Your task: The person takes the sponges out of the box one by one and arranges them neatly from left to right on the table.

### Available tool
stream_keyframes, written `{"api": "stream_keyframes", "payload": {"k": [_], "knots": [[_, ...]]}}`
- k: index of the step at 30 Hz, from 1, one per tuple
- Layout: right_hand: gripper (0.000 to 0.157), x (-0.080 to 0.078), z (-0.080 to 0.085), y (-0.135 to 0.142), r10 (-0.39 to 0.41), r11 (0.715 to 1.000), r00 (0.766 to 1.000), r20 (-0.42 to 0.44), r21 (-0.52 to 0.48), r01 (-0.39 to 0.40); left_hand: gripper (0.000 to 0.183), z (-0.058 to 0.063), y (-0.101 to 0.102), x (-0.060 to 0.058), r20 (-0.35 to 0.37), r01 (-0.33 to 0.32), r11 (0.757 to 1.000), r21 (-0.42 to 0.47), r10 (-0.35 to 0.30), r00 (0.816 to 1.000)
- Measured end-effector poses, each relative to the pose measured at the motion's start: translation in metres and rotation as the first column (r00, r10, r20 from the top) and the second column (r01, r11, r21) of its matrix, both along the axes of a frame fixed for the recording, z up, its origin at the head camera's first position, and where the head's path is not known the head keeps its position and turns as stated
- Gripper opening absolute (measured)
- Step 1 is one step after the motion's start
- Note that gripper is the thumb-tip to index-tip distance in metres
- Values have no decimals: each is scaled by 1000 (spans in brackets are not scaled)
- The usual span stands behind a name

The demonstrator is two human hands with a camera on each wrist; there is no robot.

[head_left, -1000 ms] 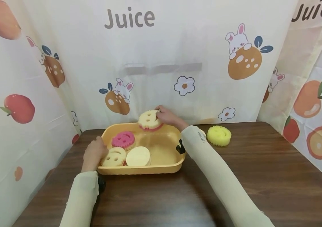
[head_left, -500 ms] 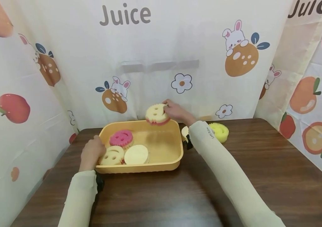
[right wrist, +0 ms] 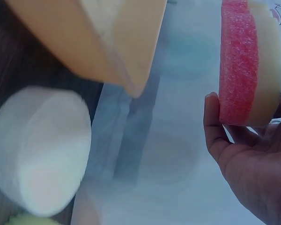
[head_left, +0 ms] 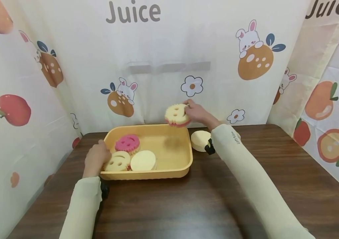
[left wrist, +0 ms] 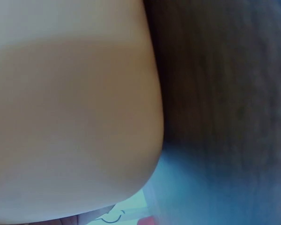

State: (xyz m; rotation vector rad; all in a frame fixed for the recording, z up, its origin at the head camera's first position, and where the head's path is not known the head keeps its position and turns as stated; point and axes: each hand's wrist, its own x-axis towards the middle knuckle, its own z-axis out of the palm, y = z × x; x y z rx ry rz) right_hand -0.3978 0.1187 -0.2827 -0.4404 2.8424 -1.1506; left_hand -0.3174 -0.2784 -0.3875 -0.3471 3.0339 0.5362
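My right hand (head_left: 197, 113) pinches a round smiley-face sponge (head_left: 176, 115), cream on its face and pink beneath, above the back right corner of a yellow plastic tray (head_left: 173, 174). In the right wrist view this sponge (right wrist: 241, 65) is seen edge-on, with a fingertip at its pink side. My left hand (head_left: 97, 158) grips the tray's left rim, its fingertips hidden inside. Within the tray lie a pink smiley sponge (head_left: 127, 143), a cream smiley sponge (head_left: 118, 161) near the left hand, and a plain round cream sponge (head_left: 143, 160).
A plain cream sponge (head_left: 199, 140) lies on the dark wooden table (head_left: 163, 205) just right of the tray. The right sleeve (head_left: 244, 159) covers most of a yellow sponge behind it. Fruit-printed cloth (head_left: 163, 39) encloses the table at the back and sides.
My right hand has carried the cream-and-pink sponge rightward and upward over the tray. The cream sponge beside the tray has come into view, while the sleeve now covers the yellow one. The left hand stays.
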Motion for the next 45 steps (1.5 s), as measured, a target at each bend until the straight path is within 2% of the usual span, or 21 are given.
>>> {"api": "stream_keyframes", "payload": {"k": [8,22,29,36,45], "knots": [[43,3,8,26,-34,999,999,-18,27,34,49,3,-3,-2,20,2,1000,-3,-2,1000],[48,5,1,78,-114,991,992,52,72,110,44,6,-3,-5,0,40,999,-29,-40,999],[52,16,-8,106,-111,994,988,103,8,111,42,7,0,-5,-22,46,998,-34,-47,999],[57,21,-16,140,-146,983,988,59,119,138,45,7,2,-4,4,60,998,-28,-60,998],[57,26,-23,170,-195,969,980,43,167,185,45,4,-2,-4,2,55,998,-40,-55,998]]}}
